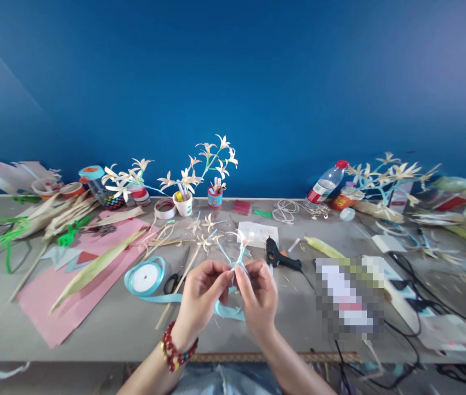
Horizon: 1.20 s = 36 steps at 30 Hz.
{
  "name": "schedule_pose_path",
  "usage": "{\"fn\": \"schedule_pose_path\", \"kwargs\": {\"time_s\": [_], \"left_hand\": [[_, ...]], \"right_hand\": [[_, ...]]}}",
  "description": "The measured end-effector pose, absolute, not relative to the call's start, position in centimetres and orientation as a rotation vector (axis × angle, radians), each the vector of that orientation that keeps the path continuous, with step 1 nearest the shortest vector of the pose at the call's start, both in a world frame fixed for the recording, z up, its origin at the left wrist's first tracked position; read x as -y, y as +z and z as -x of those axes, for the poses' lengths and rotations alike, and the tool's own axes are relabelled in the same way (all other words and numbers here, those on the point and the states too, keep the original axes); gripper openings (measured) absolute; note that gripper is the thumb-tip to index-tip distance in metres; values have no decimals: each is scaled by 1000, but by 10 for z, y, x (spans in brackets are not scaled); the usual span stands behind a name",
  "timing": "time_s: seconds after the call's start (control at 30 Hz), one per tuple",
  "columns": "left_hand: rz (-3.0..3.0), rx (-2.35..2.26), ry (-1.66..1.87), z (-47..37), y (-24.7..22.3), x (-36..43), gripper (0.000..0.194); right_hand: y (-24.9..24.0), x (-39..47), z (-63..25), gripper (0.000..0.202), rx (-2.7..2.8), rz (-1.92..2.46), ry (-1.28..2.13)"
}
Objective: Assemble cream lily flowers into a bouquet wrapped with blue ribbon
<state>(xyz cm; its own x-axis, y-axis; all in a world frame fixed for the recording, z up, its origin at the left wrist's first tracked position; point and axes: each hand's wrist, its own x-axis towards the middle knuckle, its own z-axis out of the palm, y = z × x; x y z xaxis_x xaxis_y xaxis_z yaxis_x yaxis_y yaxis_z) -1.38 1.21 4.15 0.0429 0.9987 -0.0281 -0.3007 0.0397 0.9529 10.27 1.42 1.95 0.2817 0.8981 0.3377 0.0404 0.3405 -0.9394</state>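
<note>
Both of my hands meet at the middle, low over the table. My left hand (203, 291), with a red bead bracelet at the wrist, pinches the light blue ribbon (228, 311). The thumb and fingers of my right hand (258, 288) close on a thin blue-wrapped flower stem (242, 253) topped by a pale flower. Fingertips hide the exact spot where ribbon and stem meet. Ribbon loops below the hands and runs left to its spool (146, 277). Just beyond my fingers are several cream flowers (208, 238) on blue stems.
A black glue gun (282, 257) lies right of my hands, with scissors (171, 283) to the left. Pink paper (80, 293) and dried husks (101, 269) cover the left side. Flower-filled cups (183, 204), a plastic bottle (328, 185) and a cabled power strip (401, 307) stand around.
</note>
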Motion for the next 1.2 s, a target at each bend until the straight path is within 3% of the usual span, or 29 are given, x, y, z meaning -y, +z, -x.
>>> {"fn": "schedule_pose_path", "kwargs": {"time_s": [0.57,1.03,1.2], "left_hand": [[-1105,-1033,1299,14,42,-8,27],[-1798,-1300,1429,15,41,-1,15],[-1565,-1224,1346,15,42,-1,16]], "right_hand": [[25,-16,-107,12,1177,1019,878],[29,-18,-107,16,1203,1013,927],[29,-15,-110,11,1224,970,902]]}}
